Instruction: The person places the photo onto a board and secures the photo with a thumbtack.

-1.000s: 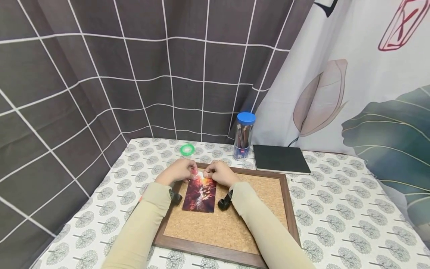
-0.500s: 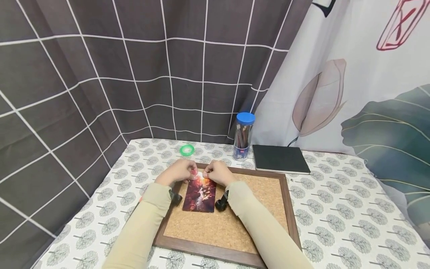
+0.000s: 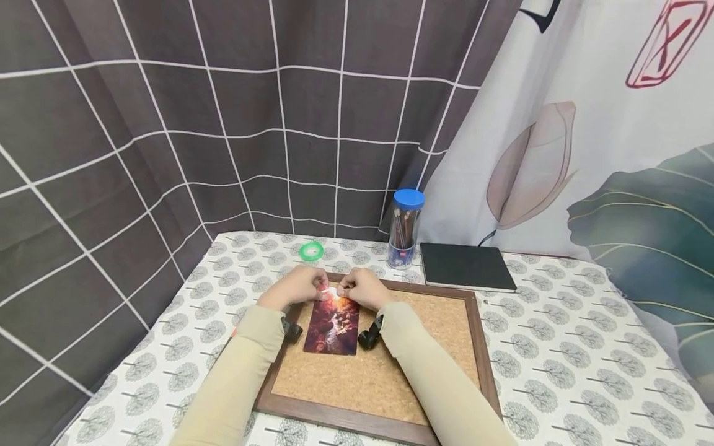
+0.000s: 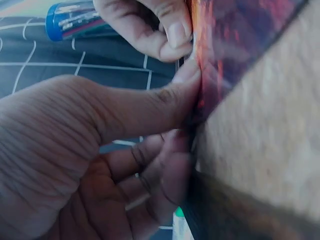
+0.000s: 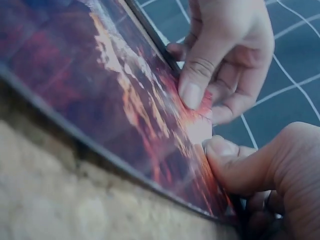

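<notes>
A glossy photo print of a red, fiery landscape lies over the left part of a wood-framed cork board. My left hand pinches its top edge near the left corner. In the right wrist view, the left thumb is on the printed face, with fingers at the edge. My right hand pinches the same edge near the right corner, its thumb also on the front. A pale bright spot on the print shows between the two thumbs. The fingertips behind the print are partly hidden.
Behind the board lies a green ring of tape. A clear jar with a blue lid holds thin sticks. Right of it is a black flat tablet-like pad. A tree-patterned cloth covers the table; curtains hang behind.
</notes>
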Demonstrator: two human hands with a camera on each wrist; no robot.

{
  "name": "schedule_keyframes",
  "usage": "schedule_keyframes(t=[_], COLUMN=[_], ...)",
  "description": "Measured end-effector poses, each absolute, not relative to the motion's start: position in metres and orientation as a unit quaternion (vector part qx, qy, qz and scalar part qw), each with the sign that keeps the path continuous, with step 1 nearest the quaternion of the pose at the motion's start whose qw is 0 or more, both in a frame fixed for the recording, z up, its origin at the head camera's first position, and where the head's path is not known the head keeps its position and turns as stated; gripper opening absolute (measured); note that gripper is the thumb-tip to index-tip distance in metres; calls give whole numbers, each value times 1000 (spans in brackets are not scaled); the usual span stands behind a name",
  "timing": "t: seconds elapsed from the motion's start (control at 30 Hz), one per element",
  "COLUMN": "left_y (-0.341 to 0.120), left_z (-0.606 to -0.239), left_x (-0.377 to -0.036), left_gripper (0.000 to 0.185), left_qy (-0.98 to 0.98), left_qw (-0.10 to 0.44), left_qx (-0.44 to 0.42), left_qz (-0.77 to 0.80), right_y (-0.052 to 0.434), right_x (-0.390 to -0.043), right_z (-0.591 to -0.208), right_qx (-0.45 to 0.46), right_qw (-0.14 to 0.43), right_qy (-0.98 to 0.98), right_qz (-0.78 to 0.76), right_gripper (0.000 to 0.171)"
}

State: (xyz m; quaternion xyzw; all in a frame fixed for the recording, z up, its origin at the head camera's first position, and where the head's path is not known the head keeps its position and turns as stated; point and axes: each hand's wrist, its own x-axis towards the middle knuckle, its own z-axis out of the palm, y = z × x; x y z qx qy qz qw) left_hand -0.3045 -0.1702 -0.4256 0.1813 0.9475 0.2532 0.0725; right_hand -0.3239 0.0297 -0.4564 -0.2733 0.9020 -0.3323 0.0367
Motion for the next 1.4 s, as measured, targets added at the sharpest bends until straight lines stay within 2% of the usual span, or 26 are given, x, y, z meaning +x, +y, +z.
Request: schedule_keyframes(t=[0.1,0.3,0.93,1.4], left_y=[-174,-178,-177,-175], left_z=[-428,-431,-431,-431], left_x=[-308,-309,-308,-306], left_gripper=[23,24,24,21], left_qy=[944,934,935,939], left_qw=[64,80,75,72], left_qx=[196,195,196,191], left_qz=[257,290,285,276], right_y=[33,38,36,35], right_x=[-327,-329,-328,-326], right_z=[-460,-464,-461,-462], right_qx=[-291,-315,-252,-249], right_qw=[33,31,47,43], right_qy=[892,871,885,890], right_qz=[-345,-375,-388,-380], right_gripper=[7,6,6,6])
